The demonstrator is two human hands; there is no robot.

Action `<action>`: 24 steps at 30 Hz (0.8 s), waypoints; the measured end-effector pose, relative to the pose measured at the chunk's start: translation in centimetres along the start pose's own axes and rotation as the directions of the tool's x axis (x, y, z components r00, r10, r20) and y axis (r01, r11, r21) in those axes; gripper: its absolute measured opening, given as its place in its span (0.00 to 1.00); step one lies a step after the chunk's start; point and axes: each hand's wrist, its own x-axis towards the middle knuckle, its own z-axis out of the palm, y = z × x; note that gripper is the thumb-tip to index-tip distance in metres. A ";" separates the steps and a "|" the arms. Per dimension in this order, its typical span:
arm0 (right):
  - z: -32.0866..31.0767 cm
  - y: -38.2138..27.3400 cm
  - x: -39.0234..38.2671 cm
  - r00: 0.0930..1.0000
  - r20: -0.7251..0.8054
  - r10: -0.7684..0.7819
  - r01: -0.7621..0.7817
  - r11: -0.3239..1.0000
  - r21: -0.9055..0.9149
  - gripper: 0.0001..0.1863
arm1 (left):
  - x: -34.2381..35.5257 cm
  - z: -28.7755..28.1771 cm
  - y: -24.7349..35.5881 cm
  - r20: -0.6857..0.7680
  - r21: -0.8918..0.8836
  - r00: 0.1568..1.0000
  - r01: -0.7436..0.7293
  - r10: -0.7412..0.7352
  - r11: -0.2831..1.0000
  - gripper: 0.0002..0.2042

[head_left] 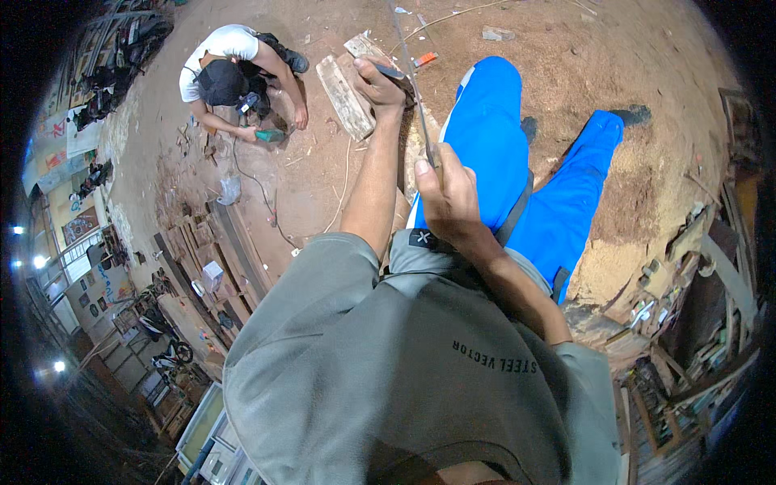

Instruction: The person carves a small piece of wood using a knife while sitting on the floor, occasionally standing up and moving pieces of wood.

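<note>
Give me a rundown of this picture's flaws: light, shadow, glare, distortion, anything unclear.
Head view: black vignetting fills the corners, and the scene tilts and curves near the rim; head view, left: lamps glare as white spots against the dark; head view, centre: a dark shadow runs down the grey-green shirt; head view, top: the thin strip is too fine to make out its edge.

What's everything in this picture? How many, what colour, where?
Co-worker: one, white top, upper left
Handheld tool: one, green, upper left
Weathered boards: at least two, pale, top
Bag: one, clear, left
Box: one, white, left
Planks: several, brown, left
Lights: several, white, left
Scrap wood: uncountable, brown, right
Thin strip: one, grey, top
Shirt: one, grey, bottom
Trousers: one pair, blue, right
Left hand: one, bare, top
Right hand: one, bare, centre
</note>
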 end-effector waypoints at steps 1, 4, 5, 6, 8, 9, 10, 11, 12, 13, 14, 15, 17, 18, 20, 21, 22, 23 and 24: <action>0.4 1.1 0.3 1.000 -0.004 -0.002 0.002 1.000 -0.002 0.15 | 0.0 0.1 0.2 0.008 0.030 0.998 -0.063 0.063 0.998 0.31; 1.7 3.9 1.3 0.887 -0.176 -0.427 0.381 0.892 -0.242 0.14 | 0.1 0.1 0.0 0.035 0.022 0.995 -0.089 0.088 0.996 0.30; 1.5 4.0 1.4 0.984 -0.104 -0.142 0.135 0.989 -0.064 0.15 | 0.1 0.2 -0.2 0.021 0.006 0.997 -0.077 0.077 0.997 0.30; 1.4 3.9 1.3 0.989 0.020 0.147 -0.148 0.985 0.090 0.16 | 0.0 0.1 -0.2 0.009 -0.007 0.998 -0.063 0.063 0.998 0.31; 1.5 3.8 1.5 0.974 0.030 0.225 -0.227 0.967 0.115 0.21 | 0.2 -0.1 -0.3 0.009 0.013 0.994 -0.109 0.109 0.994 0.30; 1.5 3.8 1.7 0.969 0.061 0.241 -0.249 0.950 0.190 0.20 | 0.4 0.0 -0.3 0.021 0.027 0.996 -0.093 0.092 0.995 0.31; 1.5 3.7 1.8 0.963 0.094 0.254 -0.270 0.926 0.263 0.20 | 0.4 0.1 -0.1 0.032 0.040 0.997 -0.077 0.075 0.996 0.31; 1.3 3.4 1.6 0.918 0.197 0.346 -0.397 0.816 0.420 0.18 | 0.1 0.2 0.0 0.016 0.060 0.996 -0.090 0.090 0.994 0.31; 0.8 2.7 1.7 0.918 0.196 0.344 -0.396 0.817 0.420 0.18 | 0.1 0.1 -0.1 0.015 0.059 0.996 -0.092 0.091 0.994 0.31; 0.2 2.3 1.8 0.857 0.349 0.380 -0.515 0.583 0.629 0.18 | 0.2 0.1 -0.1 0.026 0.062 0.993 -0.118 0.117 0.991 0.31; -0.4 2.3 1.9 0.788 0.501 0.357 -0.603 0.282 0.747 0.18 | 0.2 0.0 -0.2 0.038 0.065 0.989 -0.144 0.142 0.987 0.31; -1.0 2.1 2.1 0.796 0.571 0.203 -0.594 0.079 0.800 0.17 | 0.2 -0.1 -0.2 0.057 0.094 0.989 -0.140 0.135 0.986 0.31; -1.2 1.1 2.1 0.810 0.469 0.352 -0.575 0.319 0.754 0.17 | 0.1 0.1 -0.4 0.047 0.091 0.991 -0.126 0.122 0.988 0.32; -1.1 0.4 2.1 0.822 0.329 0.465 -0.556 0.530 0.640 0.16 | 0.2 0.1 -0.5 0.037 0.091 0.993 -0.112 0.109 0.989 0.32; 0.2 2.1 1.5 0.873 0.259 0.413 -0.481 0.645 0.594 0.15 | 0.4 0.3 -0.8 0.038 0.047 0.995 -0.096 0.095 0.994 0.31; 0.7 2.0 1.2 0.959 0.101 0.265 -0.282 0.849 0.446 0.15 | 0.4 0.3 -1.0 0.036 0.006 0.997 -0.075 0.074 0.997 0.31; 1.0 1.7 0.9 0.997 -0.020 0.071 -0.064 0.968 0.243 0.14 | 0.4 0.1 -1.2 0.036 0.009 0.997 -0.075 0.074 0.997 0.31; 0.6 1.1 0.5 0.998 -0.049 -0.025 0.029 0.995 0.092 0.14 | 0.5 -0.1 -1.4 0.042 -0.014 0.998 -0.038 0.039 0.999 0.31; 0.2 0.6 0.3 0.999 -0.050 -0.021 0.025 0.996 0.091 0.14 | 0.4 0.0 -1.1 0.051 -0.040 0.999 0.003 -0.001 0.999 0.31</action>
